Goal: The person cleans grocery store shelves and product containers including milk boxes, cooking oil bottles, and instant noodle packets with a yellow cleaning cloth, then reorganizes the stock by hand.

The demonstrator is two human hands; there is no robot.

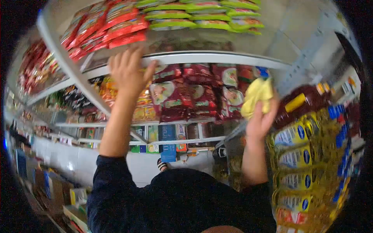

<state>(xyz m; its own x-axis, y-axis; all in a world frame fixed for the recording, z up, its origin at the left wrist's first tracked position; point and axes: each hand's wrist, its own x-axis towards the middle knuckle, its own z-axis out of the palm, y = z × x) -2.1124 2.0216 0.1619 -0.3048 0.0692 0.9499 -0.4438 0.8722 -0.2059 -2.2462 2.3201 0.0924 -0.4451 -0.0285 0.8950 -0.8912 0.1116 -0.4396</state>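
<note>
My left hand (128,72) lies over the white shelf edge (194,58), fingers stretched out and thumb apart, just below the red packets (124,23). A bunched yellow cloth (258,95) is in my right hand (262,122), held up at the right end of the shelf below. Beside the cloth are dark red noodle packets (198,97) with a bowl pictured on them. The cloth covers part of that shelf's right end.
Green packets (206,13) are stacked on the upper shelf. To the right stand a large bottle of dark red liquid (301,103) and several yellow oil bottles (295,157). A metal upright (307,50) bounds the shelf. Boxes (167,134) sit low down, above the tiled floor (87,161).
</note>
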